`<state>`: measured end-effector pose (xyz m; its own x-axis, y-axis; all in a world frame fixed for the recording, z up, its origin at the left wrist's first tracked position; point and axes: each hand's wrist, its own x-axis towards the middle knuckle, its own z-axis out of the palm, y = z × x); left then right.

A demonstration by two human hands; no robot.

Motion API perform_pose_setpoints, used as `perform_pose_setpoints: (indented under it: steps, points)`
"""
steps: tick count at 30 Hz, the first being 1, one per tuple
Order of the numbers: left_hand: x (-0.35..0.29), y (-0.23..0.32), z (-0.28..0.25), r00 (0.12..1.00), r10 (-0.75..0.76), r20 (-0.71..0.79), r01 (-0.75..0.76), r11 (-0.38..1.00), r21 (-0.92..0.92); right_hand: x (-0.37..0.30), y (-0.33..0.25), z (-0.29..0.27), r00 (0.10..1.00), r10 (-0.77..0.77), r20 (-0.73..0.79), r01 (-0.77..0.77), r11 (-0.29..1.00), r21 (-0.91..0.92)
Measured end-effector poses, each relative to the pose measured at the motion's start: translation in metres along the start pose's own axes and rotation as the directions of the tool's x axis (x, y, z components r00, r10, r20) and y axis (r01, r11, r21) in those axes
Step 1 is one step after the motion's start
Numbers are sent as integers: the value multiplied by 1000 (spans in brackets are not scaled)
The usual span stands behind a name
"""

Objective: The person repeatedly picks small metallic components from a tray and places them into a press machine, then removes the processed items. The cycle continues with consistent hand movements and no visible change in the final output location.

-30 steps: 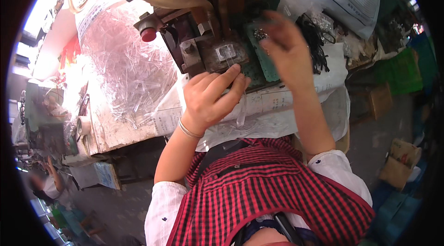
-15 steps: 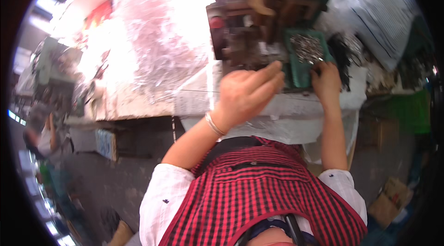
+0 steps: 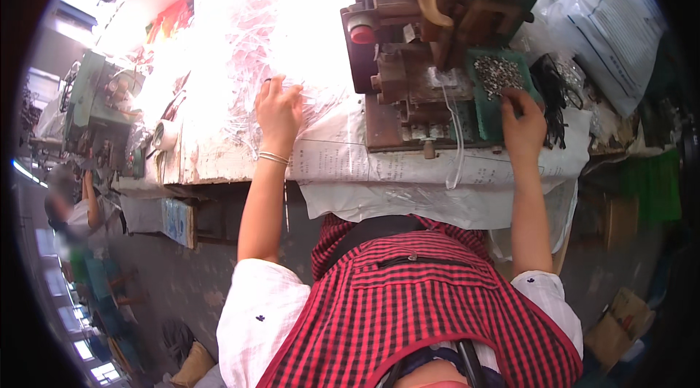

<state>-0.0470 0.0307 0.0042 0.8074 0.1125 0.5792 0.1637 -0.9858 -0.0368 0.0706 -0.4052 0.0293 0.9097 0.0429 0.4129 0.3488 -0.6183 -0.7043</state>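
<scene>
My left hand [image 3: 278, 114] reaches over the near right part of a pile of clear, pinkish plastic strips [image 3: 251, 45], its fingers apart and slightly bent; no strip shows firmly held. Further right, my right hand [image 3: 525, 125] dips its fingertips into a green tray [image 3: 481, 114] of small metal pieces [image 3: 499, 76]. Thumb and fingers there curl together, and whatever is between the tips is too small to tell. Between my hands stands a brown metal bench press [image 3: 415, 85]. One clear plastic strip [image 3: 458, 147] hangs from its front over the table edge.
A red button [image 3: 361, 33] sits on the press's left side. Black cords [image 3: 553, 96] and a white plastic bag [image 3: 612, 38] lie right of the tray. White printed sheeting [image 3: 335, 158] covers the table's front. Another person [image 3: 76, 202] is at the far left.
My left hand has moved left, away from the press to the strip pile. A clear strip now shows hanging from the press. My right hand stays at the tray.
</scene>
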Motion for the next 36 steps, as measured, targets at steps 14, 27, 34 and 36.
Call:
perform_pose_setpoints:
  steps: [14,27,34,36]
  points:
    - [-2,-17,11,889,-453,60,447,833,-326,-36,22,-20,955,-176,-239,126,970,-210]
    - [15,71,2,788,-609,91,396,389,-832,18,-93,44,993,-92,-78,120,811,573]
    - [38,127,-90,852,-521,-57,64,211,-975,8,-112,47,995,21,100,-95,542,835]
    - [48,145,-114,872,-427,-239,-124,279,-952,11,-125,41,992,33,124,-122,544,830]
